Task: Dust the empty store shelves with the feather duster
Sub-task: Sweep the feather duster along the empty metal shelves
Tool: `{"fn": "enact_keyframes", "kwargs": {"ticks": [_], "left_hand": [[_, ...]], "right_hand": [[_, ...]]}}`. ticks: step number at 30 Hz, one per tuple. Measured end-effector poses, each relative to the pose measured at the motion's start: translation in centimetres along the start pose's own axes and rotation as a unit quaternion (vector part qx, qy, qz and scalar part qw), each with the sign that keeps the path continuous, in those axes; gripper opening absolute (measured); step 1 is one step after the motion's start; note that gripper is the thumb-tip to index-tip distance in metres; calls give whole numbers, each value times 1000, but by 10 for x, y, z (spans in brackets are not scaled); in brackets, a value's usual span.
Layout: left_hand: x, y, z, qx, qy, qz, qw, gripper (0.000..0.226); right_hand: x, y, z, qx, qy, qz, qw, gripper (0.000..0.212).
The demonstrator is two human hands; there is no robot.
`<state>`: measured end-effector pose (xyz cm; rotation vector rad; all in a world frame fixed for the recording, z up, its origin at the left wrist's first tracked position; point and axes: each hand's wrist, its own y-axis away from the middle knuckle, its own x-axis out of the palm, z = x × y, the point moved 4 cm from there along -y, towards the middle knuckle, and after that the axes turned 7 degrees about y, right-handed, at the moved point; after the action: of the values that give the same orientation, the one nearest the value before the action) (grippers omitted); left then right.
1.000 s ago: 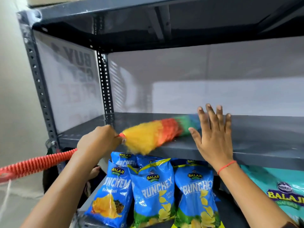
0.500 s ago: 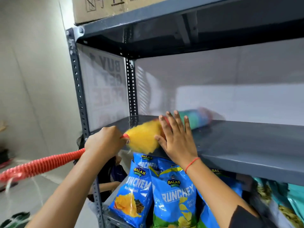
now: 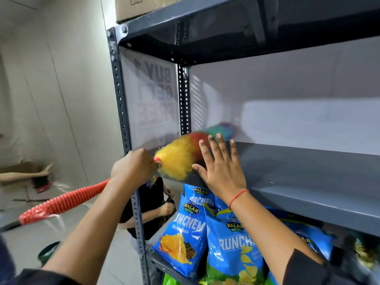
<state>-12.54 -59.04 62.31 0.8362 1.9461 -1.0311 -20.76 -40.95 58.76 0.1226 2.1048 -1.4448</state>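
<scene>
A feather duster with a yellow, red, green and blue head lies across the left end of the empty grey shelf. Its ribbed orange handle sticks out to the lower left. My left hand is closed around the handle just behind the yellow feathers. My right hand rests flat on the shelf with fingers spread, just right of the duster head and partly in front of it. The duster's far tip is blurred.
Blue chip bags fill the shelf below. A perforated grey upright frames the left side, with a translucent printed side panel. A cardboard box sits on top. A person in black crouches beside the rack.
My view has swung left, so the rack sits further right in frame. My right hand has slid left along the shelf to the duster head. The duster keeps sweeping the shelf's left end.
</scene>
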Motion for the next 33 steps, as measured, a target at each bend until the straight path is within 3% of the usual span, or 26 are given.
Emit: {"fn": "enact_keyframes", "kwargs": {"ticks": [2, 6, 10, 14, 20, 23, 28, 33], "left_hand": [[-1, 1, 17, -21, -22, 22, 999, 39], [-25, -2, 28, -38, -39, -35, 998, 42], [-26, 2, 35, -59, -35, -6, 998, 41], [-28, -1, 32, -75, -48, -45, 995, 43], [-15, -2, 42, -80, -48, -28, 995, 39], [-14, -2, 40, -65, -56, -57, 995, 41], [-5, -2, 46, -54, -51, -21, 997, 36], [-14, -2, 39, 6, -101, -68, 993, 40]], "right_hand": [[3, 0, 5, -9, -2, 2, 1000, 68], [3, 0, 5, 1, 2, 2, 1000, 68], [3, 0, 4, 8, 3, 6, 1000, 69], [5, 0, 2, 17, 2, 24, 1000, 69], [3, 1, 1, 17, 14, 28, 999, 69], [4, 1, 1, 22, 19, 37, 999, 70], [4, 1, 1, 27, 14, 26, 999, 69], [5, 0, -1, 44, 16, 31, 998, 67]]}}
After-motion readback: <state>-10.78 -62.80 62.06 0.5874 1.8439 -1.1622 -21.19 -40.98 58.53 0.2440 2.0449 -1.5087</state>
